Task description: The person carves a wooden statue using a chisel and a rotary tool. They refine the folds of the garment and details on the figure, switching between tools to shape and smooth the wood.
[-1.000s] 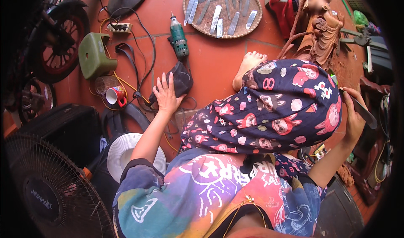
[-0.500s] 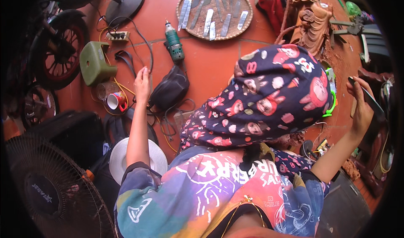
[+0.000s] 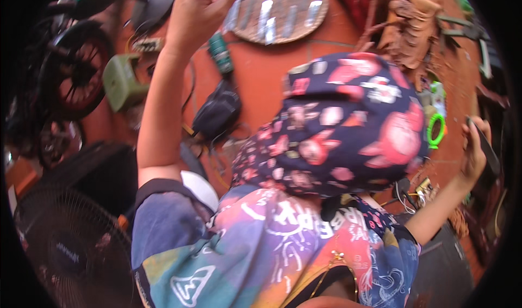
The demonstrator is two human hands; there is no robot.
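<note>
Nearest you, low on the left, stands a black fan [image 3: 65, 248] with a wire grille, and your bright printed shirt [image 3: 272, 253] and patterned cap [image 3: 348, 123] fill the middle. At the right edge, your right hand [image 3: 474, 150] is curled shut round a slim dark tool [image 3: 485, 145]. It looks like a flat, stiff blade or handle, probably light, and best gripped at the lower end, as you have it; motion blur hides its tip. Your left hand [image 3: 198, 8] is raised far up on the left, fingers spread wide and holding nothing.

Beyond your left arm, a black pouch [image 3: 217, 112] lies slumped and soft on the smooth red tile floor [image 3: 261, 68], with cables about it. Just beyond it lies a green drill [image 3: 220, 52], hard-cased and likely heavy. Left of these are a green plastic stool [image 3: 122, 82] and a spoked wheel [image 3: 76, 74]. Farthest off sits a round woven tray [image 3: 321, 14] holding flat metal blades, and a carved wooden figure [image 3: 408, 30] to its right.
</note>
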